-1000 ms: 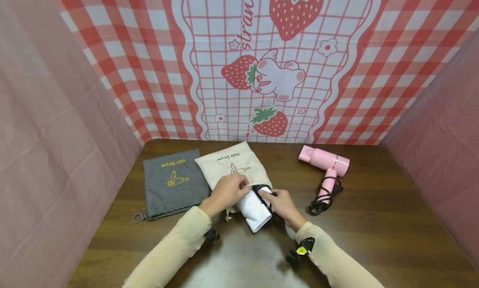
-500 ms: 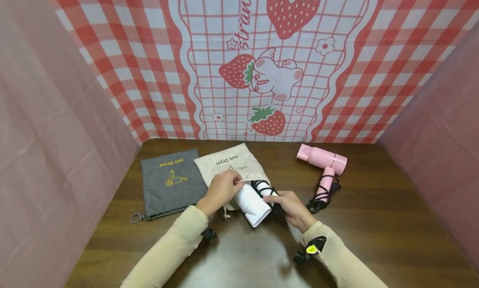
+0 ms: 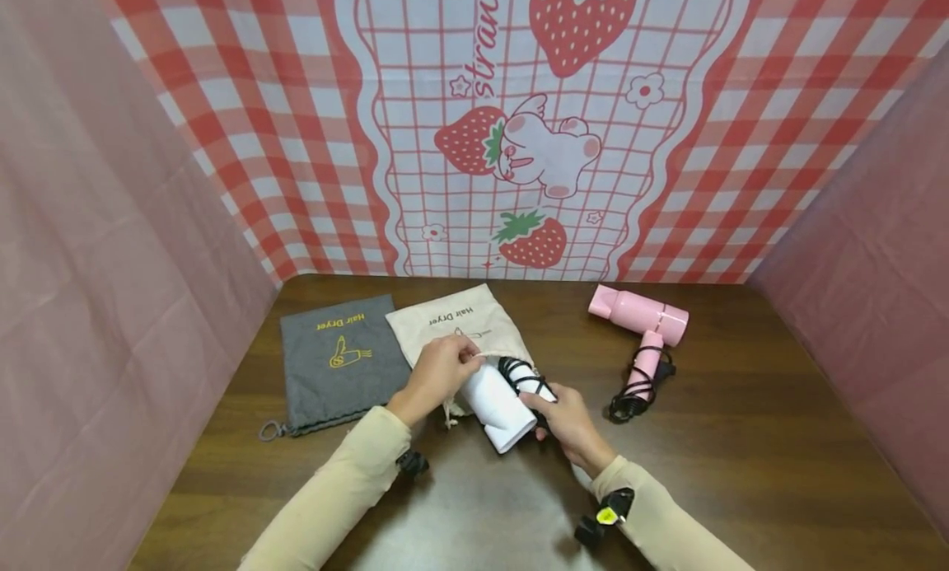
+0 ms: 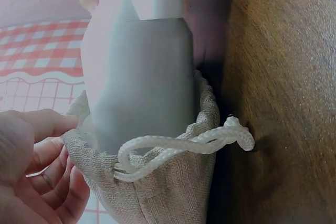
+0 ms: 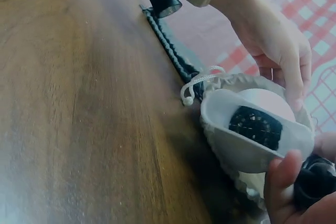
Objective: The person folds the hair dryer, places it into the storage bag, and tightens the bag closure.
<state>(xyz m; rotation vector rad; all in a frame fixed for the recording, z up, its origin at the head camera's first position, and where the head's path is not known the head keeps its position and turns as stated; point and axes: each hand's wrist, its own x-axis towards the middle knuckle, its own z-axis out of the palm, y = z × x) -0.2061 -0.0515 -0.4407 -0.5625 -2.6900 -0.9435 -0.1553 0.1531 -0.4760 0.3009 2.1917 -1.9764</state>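
Observation:
A white hair dryer (image 3: 498, 406) lies partly inside the cream drawstring bag (image 3: 474, 307), its nozzle end out toward the person. My left hand (image 3: 442, 372) pinches the rim of the bag's mouth; the left wrist view shows thumb and finger on the cloth (image 4: 163, 192) beside a knotted white cord (image 4: 173, 148). My right hand (image 3: 567, 423) grips the dryer's handle (image 3: 530, 381), which has black cable wound round it. In the right wrist view, the dryer's nozzle (image 5: 257, 129) faces the camera, with right-hand fingers (image 5: 286, 177) at its lower edge. The bag hides the dryer's other end.
A grey drawstring bag (image 3: 344, 373) lies flat to the left, close beside the cream one. On the right rests a pink hair dryer (image 3: 641, 315) with black cable round its handle. A checked strawberry cloth (image 3: 519, 126) hangs behind the wooden table (image 3: 741, 439).
Compared with one second ago, my right hand has shifted down along the handle, toward the person, and more of the wound cable shows. My left hand keeps its pinch on the bag's rim.

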